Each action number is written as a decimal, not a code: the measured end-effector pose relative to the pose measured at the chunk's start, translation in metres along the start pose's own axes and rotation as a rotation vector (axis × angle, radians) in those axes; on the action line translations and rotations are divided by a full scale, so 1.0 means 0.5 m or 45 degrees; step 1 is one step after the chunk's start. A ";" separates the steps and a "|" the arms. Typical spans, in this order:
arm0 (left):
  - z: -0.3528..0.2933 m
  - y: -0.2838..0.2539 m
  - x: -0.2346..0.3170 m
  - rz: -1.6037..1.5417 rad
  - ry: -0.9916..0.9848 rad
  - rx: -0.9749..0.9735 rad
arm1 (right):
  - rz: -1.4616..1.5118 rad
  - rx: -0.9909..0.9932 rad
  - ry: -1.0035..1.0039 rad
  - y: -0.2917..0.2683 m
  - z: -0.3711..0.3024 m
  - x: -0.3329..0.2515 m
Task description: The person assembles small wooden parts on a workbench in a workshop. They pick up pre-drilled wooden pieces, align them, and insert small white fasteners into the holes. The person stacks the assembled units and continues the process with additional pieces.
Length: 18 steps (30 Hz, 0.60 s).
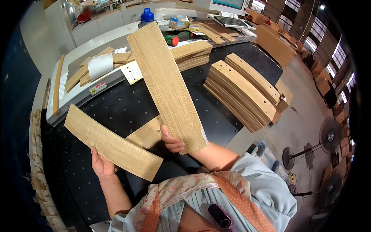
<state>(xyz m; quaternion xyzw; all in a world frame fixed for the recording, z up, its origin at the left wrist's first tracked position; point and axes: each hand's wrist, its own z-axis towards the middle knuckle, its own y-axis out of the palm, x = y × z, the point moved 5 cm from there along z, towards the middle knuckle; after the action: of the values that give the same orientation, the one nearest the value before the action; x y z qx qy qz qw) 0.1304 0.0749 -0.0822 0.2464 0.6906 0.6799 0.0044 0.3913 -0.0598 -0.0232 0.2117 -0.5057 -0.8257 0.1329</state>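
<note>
In my right hand [172,141] is a long wood-grain board [166,85], raised and tilted, its far end leaning up to the left. My fingers wrap its left edge near the lower end, where the side edge looks pale and rough. A second wood-grain board [112,141] slants across the left side, and my left hand [102,164] grips its near edge. Another board [145,132] with a small hole lies on the black dotted table [108,110], partly hidden between the two.
Stacked boards with drilled holes [239,92] stand at the right. Another stack [193,54] is behind the raised board. Loose boards and a paper sheet [100,66] lie at the far left. A blue-capped bottle [147,16], a keyboard [230,21] and floor fans [330,136] are farther off.
</note>
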 end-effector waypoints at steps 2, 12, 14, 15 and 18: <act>0.000 0.000 0.003 -0.014 -0.008 0.020 | 0.016 0.015 0.010 -0.008 -0.004 0.000; 0.029 -0.078 0.024 0.078 0.156 -0.039 | -1.019 1.320 -0.284 -0.044 0.038 -0.050; 0.034 -0.099 0.039 -0.029 0.164 0.013 | -1.154 1.179 -0.192 -0.105 0.084 -0.059; 0.035 -0.107 0.043 -0.099 0.139 -0.008 | -1.226 1.147 -0.151 -0.122 0.123 -0.056; 0.041 -0.124 0.057 -0.163 0.207 -0.012 | -1.285 1.205 0.042 -0.129 0.268 -0.032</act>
<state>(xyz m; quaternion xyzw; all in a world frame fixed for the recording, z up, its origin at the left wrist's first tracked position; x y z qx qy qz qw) 0.0915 0.1067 -0.1325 0.1459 0.6998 0.6992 -0.0071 0.3402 0.0807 -0.0238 0.4689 -0.6492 -0.4737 -0.3664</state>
